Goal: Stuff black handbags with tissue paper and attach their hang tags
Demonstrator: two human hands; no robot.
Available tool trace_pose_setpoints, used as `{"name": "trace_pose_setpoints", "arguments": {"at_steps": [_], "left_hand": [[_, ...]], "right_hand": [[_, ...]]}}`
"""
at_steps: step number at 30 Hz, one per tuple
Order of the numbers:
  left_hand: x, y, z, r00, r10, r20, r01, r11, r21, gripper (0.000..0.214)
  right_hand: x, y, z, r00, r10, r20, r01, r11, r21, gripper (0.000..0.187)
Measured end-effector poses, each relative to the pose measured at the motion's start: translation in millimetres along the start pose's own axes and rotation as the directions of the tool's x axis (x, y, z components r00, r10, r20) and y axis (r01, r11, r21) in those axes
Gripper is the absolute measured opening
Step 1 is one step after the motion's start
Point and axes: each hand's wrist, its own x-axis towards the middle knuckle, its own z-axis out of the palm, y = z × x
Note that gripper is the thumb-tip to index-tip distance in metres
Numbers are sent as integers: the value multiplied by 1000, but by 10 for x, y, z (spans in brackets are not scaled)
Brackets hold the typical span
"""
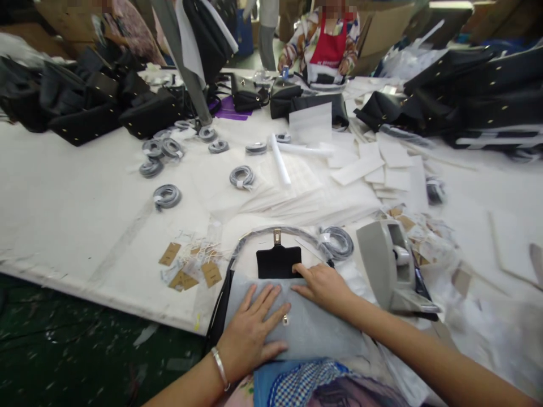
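Note:
A black handbag (218, 302) lies in front of me, its front covered by a pale grey protective sheet (331, 333). A small metal lock piece (285, 320) pokes through the sheet. Above it the short black flap (274, 263) is folded back, with a gold-toned clasp (277, 236) at its end. The wrapped handle (288, 229) arches around the flap. Spread flat on the sheet is my left hand (254, 328), holding nothing. My right hand (320, 285) touches the flap's right edge with the index finger, thumb apart on the sheet.
A grey tape dispenser (386, 265) stands to the right, near a coiled strap (339, 243). Tags (184, 277) lie left. Further off are more coiled straps (167, 196), white sheets (360, 169), and black bags (89, 107). A co-worker in a red apron (328, 48) sits opposite.

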Motion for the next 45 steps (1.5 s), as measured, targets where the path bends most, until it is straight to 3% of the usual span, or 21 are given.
{"name": "trace_pose_setpoints", "arguments": {"at_steps": [4,6,8,10,12,14,16,20,23,27,32,36,38,42,45], "left_hand": [[-21,6,117,999,3,-48,-1,1000,27,79],[-27,-2,163,997,13,-82,-10,999,40,76],[-32,-13,196,993,24,-112,-19,999,51,74],[-35,-23,213,991,31,-133,-23,998,59,71],[-35,-28,212,989,36,-143,-27,998,61,69],[-32,-27,194,989,42,-144,-34,998,59,67],[-27,-19,167,988,45,-148,-38,998,48,65],[-19,1,130,985,25,-173,-28,1000,-11,58],[-22,10,144,978,14,-207,-20,999,-28,54],[-62,21,200,946,34,-323,-43,999,-21,56],[-168,41,244,869,85,-488,-69,996,51,50],[-207,82,229,834,352,-425,-337,935,111,38],[-208,147,215,849,379,-368,-390,920,47,40],[-229,333,210,924,214,-318,-238,970,-40,38],[-262,403,244,930,188,-317,-198,980,-2,42]], "right_hand": [[3,-64,-175,994,-44,-98,42,999,-26,26],[119,-102,-271,968,-5,-251,11,1000,24,21],[322,-136,-338,915,104,-391,-35,983,179,25],[547,-166,-366,890,214,-402,-45,920,390,40],[689,-199,-359,905,250,-345,-31,847,531,48],[663,-243,-325,915,242,-324,-5,808,589,43],[462,-293,-266,916,167,-364,92,797,597,33],[-118,-358,-60,910,-200,-363,380,750,541,34],[-357,-346,140,889,-348,-297,454,753,476,46],[-385,-300,323,879,-347,-328,465,778,422,42],[-369,-297,427,835,-379,-399,528,757,386,31],[-387,-308,499,831,-370,-417,521,780,346,31],[-390,-310,519,836,-369,-406,510,796,326,31],[-358,-332,458,838,-416,-353,509,830,229,26],[-297,-377,327,848,-470,-246,497,865,62,20]]}}
